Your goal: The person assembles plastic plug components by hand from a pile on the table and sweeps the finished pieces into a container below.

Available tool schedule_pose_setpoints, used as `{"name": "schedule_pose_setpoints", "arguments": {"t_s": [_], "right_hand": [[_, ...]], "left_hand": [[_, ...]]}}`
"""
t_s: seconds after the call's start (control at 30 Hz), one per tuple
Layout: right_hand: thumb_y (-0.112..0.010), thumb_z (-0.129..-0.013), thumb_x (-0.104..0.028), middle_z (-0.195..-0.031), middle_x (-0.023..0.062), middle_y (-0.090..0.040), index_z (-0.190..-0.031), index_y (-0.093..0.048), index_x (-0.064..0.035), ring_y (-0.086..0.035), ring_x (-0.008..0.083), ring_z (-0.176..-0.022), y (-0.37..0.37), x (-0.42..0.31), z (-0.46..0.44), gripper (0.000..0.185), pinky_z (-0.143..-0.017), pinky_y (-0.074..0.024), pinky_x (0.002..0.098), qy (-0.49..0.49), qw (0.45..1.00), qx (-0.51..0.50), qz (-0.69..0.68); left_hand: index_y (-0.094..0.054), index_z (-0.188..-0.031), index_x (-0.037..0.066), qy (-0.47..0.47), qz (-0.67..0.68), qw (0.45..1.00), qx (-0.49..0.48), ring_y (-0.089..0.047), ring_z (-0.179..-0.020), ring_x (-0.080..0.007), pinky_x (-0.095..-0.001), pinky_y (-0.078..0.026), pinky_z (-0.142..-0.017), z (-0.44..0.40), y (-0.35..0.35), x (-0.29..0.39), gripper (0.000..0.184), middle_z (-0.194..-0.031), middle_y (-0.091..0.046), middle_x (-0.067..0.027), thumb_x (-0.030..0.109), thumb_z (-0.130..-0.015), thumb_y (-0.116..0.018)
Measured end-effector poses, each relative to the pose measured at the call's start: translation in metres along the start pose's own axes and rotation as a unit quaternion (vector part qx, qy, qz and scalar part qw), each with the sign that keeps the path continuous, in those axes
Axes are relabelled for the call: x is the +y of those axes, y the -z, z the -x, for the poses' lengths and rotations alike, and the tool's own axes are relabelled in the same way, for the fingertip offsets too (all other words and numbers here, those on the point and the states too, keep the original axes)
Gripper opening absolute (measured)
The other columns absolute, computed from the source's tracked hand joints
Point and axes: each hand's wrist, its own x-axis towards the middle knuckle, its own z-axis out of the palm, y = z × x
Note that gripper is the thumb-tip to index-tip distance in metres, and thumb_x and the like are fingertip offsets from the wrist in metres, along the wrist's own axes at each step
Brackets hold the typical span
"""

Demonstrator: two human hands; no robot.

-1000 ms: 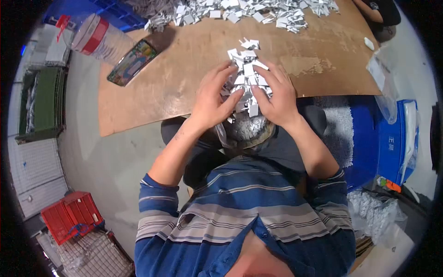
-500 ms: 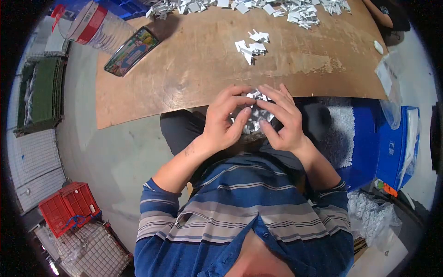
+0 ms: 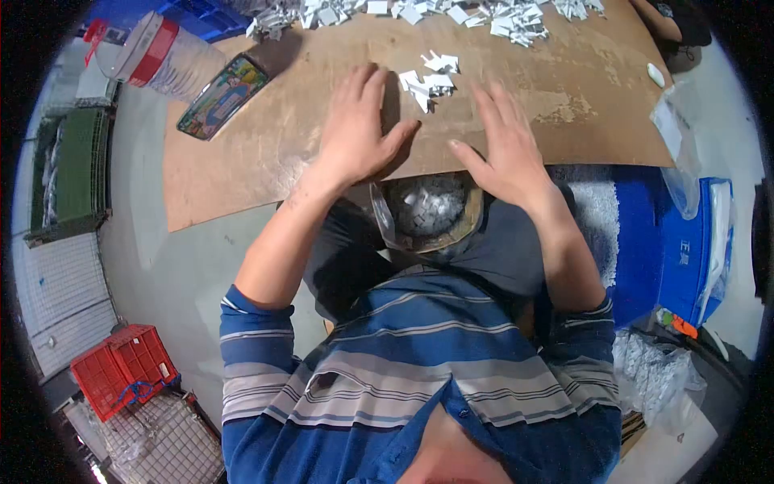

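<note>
My left hand is spread over the wooden tabletop, just left of a small cluster of flat white pieces. On the other side of that cluster, my right hand is also open, its fingertips slightly blurred. Neither hand holds anything. Below the table's front edge, a round bucket sits between my thighs, partly tucked under the edge. Small white and greyish pieces lie inside it.
A long heap of white pieces lines the table's far side. At the left stand a phone and a large clear jug. Blue bins are at my right, red crates lower left. Another person's arm shows top right.
Both hands have gone from the bucket, where they were cupped around white pieces, forward onto the table. They are now apart and empty, and the bucket's inside is visible.
</note>
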Motion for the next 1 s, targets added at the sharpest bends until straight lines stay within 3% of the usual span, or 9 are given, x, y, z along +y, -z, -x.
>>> {"name": "schedule_pose_setpoints", "arguments": {"t_s": [0.1, 0.23, 0.4, 0.6, 0.77, 0.9, 1.0], "right_hand": [[-0.066, -0.087, -0.029, -0.152, 0.0249, -0.041, -0.146, -0.042, 0.0013, -0.037, 0.0403, -0.143, -0.009, 0.008, -0.022, 0.070, -0.116, -0.0347, 0.0499, 0.033, 0.997, -0.019, 0.064], [-0.067, -0.085, -0.023, -0.152, 0.0214, -0.043, -0.142, -0.048, -0.0010, -0.040, 0.0375, -0.142, -0.022, 0.012, -0.044, 0.064, -0.118, -0.0319, 0.0497, 0.120, 0.991, -0.022, -0.052], [-0.070, -0.079, -0.016, -0.149, 0.0179, -0.048, -0.134, -0.056, -0.0025, -0.044, 0.0350, -0.140, 0.002, 0.007, -0.025, 0.058, -0.119, -0.0317, 0.0494, 0.076, 0.965, -0.113, -0.226], [-0.070, -0.073, -0.010, -0.143, 0.0157, -0.056, -0.125, -0.063, -0.0031, -0.052, 0.0333, -0.133, 0.017, -0.016, 0.024, 0.053, -0.118, -0.0342, 0.0481, 0.131, 0.966, -0.099, -0.201], [-0.069, -0.070, -0.007, -0.131, 0.0169, -0.064, -0.119, -0.065, -0.0023, -0.060, 0.0324, -0.122, 0.026, -0.023, 0.050, 0.049, -0.115, -0.0379, 0.0478, 0.149, 0.949, -0.136, -0.241], [-0.069, -0.069, -0.005, -0.123, 0.0172, -0.068, -0.115, -0.067, -0.0012, -0.066, 0.0332, -0.110, 0.029, -0.027, 0.064, 0.047, -0.111, -0.0423, 0.0473, 0.145, 0.922, -0.137, -0.332], [-0.067, -0.069, -0.001, -0.115, 0.0164, -0.071, -0.112, -0.067, 0.0005, -0.069, 0.0309, -0.103, 0.031, -0.026, 0.057, 0.043, -0.102, -0.0505, 0.0426, 0.160, 0.927, -0.075, -0.331]], "left_hand": [[-0.051, -0.136, -0.001, -0.059, -0.027, 0.998, -0.019, -0.052, -0.124, -0.0429, -0.0454, -0.046, -0.104, -0.021, -0.006, -0.004, 0.063, -0.140, -0.051, -0.0229, 0.028, -0.083, -0.071], [-0.054, -0.134, 0.000, -0.125, 0.069, 0.989, -0.037, -0.052, -0.124, -0.0403, -0.0440, -0.045, -0.105, -0.037, -0.021, -0.012, 0.060, -0.139, -0.052, -0.0215, 0.024, -0.081, -0.070], [-0.056, -0.132, 0.002, -0.049, 0.217, 0.965, -0.137, -0.052, -0.126, -0.0375, -0.0436, -0.044, -0.107, -0.013, 0.001, 0.004, 0.058, -0.142, -0.050, -0.0199, 0.020, -0.078, -0.069], [-0.056, -0.133, 0.001, -0.050, 0.216, 0.964, -0.145, -0.050, -0.130, -0.0389, -0.0456, -0.042, -0.108, 0.044, 0.026, 0.041, 0.055, -0.147, -0.046, -0.0213, 0.013, -0.081, -0.066], [-0.063, -0.123, 0.001, -0.077, 0.251, 0.962, -0.079, -0.056, -0.123, -0.0369, -0.0448, -0.044, -0.106, 0.078, 0.023, 0.058, 0.043, -0.136, -0.056, -0.0206, 0.010, -0.081, -0.066], [-0.069, -0.108, 0.002, -0.043, 0.376, 0.926, 0.002, -0.063, -0.094, -0.0330, -0.0394, -0.052, -0.085, 0.096, 0.015, 0.054, 0.029, -0.114, -0.067, -0.0151, 0.015, -0.082, -0.068], [-0.070, -0.102, 0.002, 0.018, 0.272, 0.961, 0.049, -0.065, -0.087, -0.0293, -0.0373, -0.053, -0.078, 0.086, 0.032, 0.043, 0.023, -0.108, -0.070, -0.0138, 0.013, -0.082, -0.069]]}}
